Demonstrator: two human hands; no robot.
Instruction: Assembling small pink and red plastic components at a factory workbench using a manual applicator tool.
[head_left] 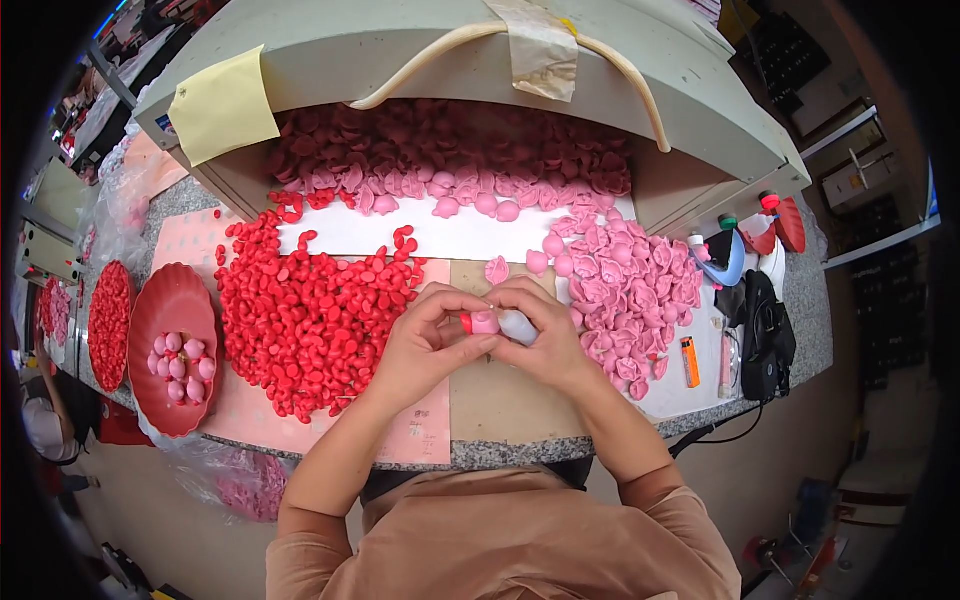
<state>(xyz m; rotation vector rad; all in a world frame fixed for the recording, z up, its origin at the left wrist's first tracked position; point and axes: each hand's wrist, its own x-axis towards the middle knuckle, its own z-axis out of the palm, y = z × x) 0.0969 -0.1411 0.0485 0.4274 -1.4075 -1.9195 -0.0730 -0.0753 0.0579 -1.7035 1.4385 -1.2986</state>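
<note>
My left hand pinches a small pink plastic piece with a red part at its left end. Close against it, my right hand is closed on a small whitish squeeze bottle, whose tip is hidden by the fingers. Loose red plastic parts lie heaped to the left of my hands. To the right spreads a pile of pink petal-like shells. A single pink shell rests just beyond my fingers.
A grey metal housing arches over more pink shells at the back. Far left, a red dish holds several pink-and-red pieces, beside another dish of red parts. An orange lighter and a black pouch lie right.
</note>
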